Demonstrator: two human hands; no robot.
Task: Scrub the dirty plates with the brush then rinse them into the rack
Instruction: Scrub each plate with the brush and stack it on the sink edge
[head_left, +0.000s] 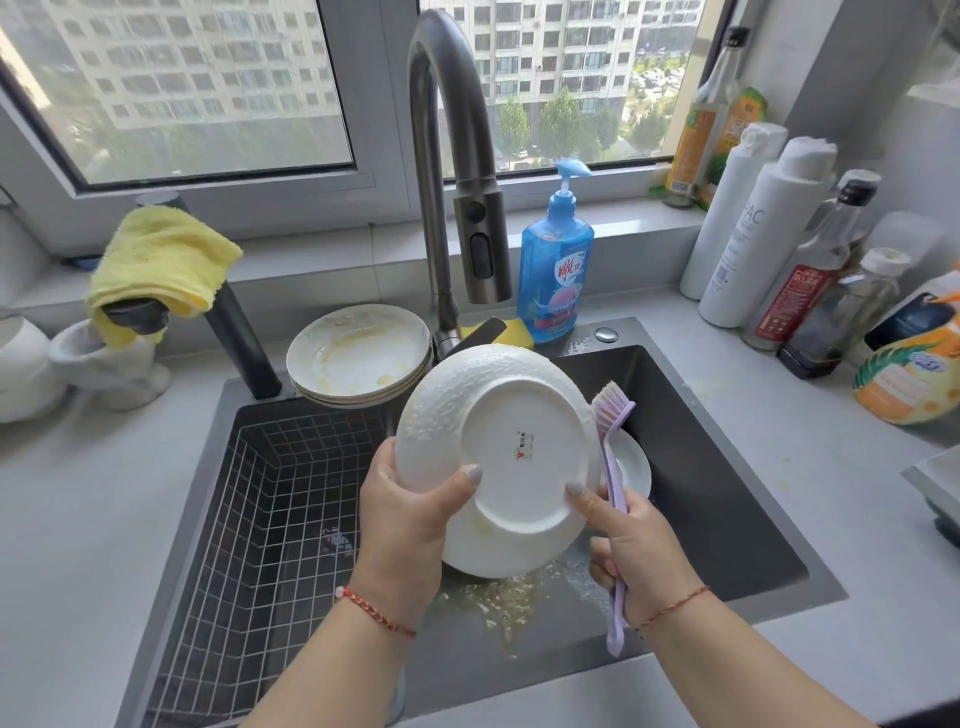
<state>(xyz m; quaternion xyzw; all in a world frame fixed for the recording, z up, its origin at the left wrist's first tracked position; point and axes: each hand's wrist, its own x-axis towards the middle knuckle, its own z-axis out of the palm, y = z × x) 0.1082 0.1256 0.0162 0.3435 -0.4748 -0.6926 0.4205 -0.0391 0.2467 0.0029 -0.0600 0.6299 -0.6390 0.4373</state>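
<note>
Over the dark sink (727, 467), the left hand (410, 514) grips a white plate (498, 457) by its 8 o'clock rim, underside facing up. The right hand (639, 540) is wrapped around a lilac brush (615, 467), bristles at the plate's 3 o'clock edge. A stack of dirty plates (358, 358) sits at 11 o'clock, the wire rack (260, 519) at 9 o'clock.

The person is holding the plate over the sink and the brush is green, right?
Not quite. The brush is purple, not green, as the head view shows. The rest is right: the left hand and right hand hold the plate over the sink.
</note>
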